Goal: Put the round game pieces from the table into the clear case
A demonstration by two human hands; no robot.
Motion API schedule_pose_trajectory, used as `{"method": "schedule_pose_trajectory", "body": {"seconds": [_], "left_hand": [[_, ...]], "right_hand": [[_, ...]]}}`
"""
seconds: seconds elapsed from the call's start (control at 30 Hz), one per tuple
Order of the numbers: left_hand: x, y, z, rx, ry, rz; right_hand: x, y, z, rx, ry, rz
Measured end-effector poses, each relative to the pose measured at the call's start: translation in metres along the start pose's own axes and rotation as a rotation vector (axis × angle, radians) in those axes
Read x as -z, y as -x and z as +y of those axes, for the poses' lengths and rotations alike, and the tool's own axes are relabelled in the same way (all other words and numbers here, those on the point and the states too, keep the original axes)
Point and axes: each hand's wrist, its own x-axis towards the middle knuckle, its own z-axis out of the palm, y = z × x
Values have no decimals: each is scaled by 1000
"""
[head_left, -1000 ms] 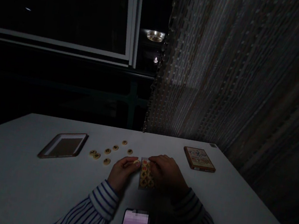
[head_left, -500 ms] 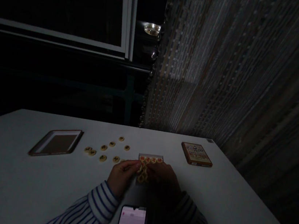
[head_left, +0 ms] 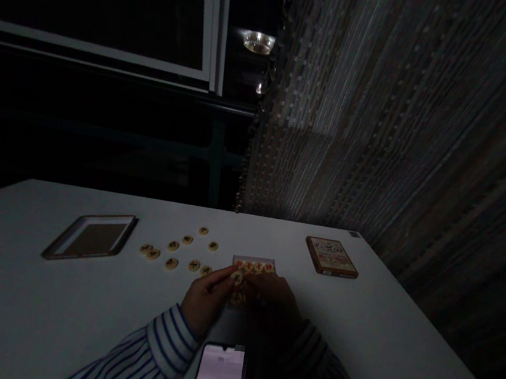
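Note:
Between my two hands, over a clear plastic box, is a round Chinese chess piece with a dark character facing up. My left hand pinches it at its left edge with thumb and fingertips. Close to the piece's right side are the curled fingers of my right hand; deep shadow hides what they grip. Behind the fingers, a row of red-marked pieces lies in the box. Another piece shows in the near part of the box, and my right hand covers the remainder.
Several loose dark-marked pieces lie on the white table left of the box. An open shallow tray-like lid is farther left, and a printed box at right. A lit phone lies between my forearms. A bead curtain hangs behind.
A dark-marked piece now shows face up at my left fingertips, where a red-marked piece showed before. Both hands stay over the box. The view has shifted slightly.

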Motion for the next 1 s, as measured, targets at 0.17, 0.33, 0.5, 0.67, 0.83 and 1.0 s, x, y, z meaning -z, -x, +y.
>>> {"method": "schedule_pose_trajectory", "body": {"seconds": [0.17,0.33,0.5,0.67,0.83,1.0], "left_hand": [[-1,2,-1,9,62,-34],[-2,0,-10,18,107,9],[-5,1,-4,49,50,26],[-4,2,0,22,-18,45],[-3,2,0,10,-30,41],[-4,3,2,3,-27,53]], "right_hand": [[-6,2,4,13,11,-26],[-5,4,5,-7,-43,8],[-7,3,9,-36,-91,-44],[-10,2,11,-17,-103,-36],[-8,3,8,-28,-169,-2],[-6,2,8,-73,-252,41]]}}
